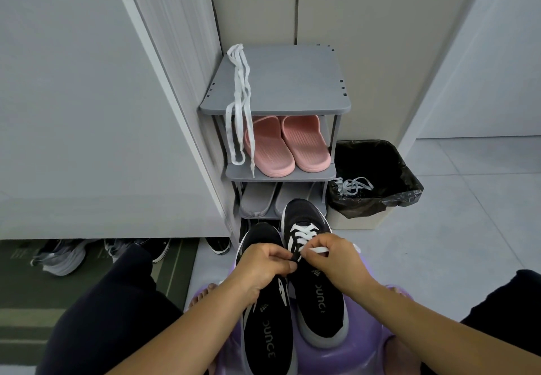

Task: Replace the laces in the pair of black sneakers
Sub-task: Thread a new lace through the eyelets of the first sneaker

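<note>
The left insole [268,341] reads "OUNCE", the right insole [319,298] "OUNC" (partly hidden).

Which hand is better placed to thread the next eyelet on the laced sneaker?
Likely the right hand: it already pinches the white lace end beside the eyelets, while the left hand pinches the sneaker edge.

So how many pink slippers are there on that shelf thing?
2. Both are on the second shelf of the grey rack: the left pink slipper and the right pink slipper beside it. White laces hang across the left one; none seem hidden.
</note>
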Action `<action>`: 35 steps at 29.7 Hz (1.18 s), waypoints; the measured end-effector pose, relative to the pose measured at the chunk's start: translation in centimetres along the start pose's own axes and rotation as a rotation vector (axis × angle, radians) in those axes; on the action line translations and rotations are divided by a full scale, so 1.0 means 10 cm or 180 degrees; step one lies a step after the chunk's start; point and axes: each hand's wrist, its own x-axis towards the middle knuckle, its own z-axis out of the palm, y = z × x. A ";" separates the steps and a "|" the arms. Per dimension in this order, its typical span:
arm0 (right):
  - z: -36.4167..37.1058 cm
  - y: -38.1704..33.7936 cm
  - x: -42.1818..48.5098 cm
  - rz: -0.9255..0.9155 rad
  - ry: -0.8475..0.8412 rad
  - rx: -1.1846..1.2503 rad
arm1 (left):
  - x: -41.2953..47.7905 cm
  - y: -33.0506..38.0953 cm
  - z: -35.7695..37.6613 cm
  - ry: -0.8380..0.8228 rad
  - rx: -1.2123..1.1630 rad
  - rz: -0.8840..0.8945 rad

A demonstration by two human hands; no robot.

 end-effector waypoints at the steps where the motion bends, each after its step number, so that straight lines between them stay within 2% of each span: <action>1: 0.00 0.00 -0.01 -0.0032 -0.0055 -0.0060 | 0.00 0.00 0.00 0.0003 0.0000 0.0005; 9: 0.00 0.02 0.01 0.0170 0.0087 0.0414 | -0.01 0.02 0.01 -0.0004 -0.0023 0.0000; 14: 0.00 0.02 0.01 0.0039 -0.0099 0.0126 | -0.04 0.01 0.00 0.0030 -0.0001 0.0012; 20: -0.06 0.04 0.05 0.0221 -0.0534 0.0073 | -0.05 0.07 0.00 -0.0064 -0.0112 0.0141; 26: -0.16 0.01 0.17 -0.0126 -0.0853 -0.0536 | -0.05 0.10 0.02 0.0127 -0.0153 0.0140; 29: -0.35 0.02 0.24 -0.0013 -0.1168 -0.0613 | -0.03 0.21 -0.11 0.0426 -0.0525 0.0060; 31: -0.45 0.03 0.27 0.0055 -0.1167 -0.0404 | 0.00 0.33 -0.35 0.0815 -0.0783 0.0186; 33: -0.50 0.02 0.31 -0.0006 -0.0822 -0.0219 | 0.05 0.43 -0.76 0.1529 -0.1033 0.0396; 35: -0.52 0.01 0.33 -0.0039 -0.0424 0.0070 | 0.07 0.48 -1.21 0.2457 -0.1135 0.0681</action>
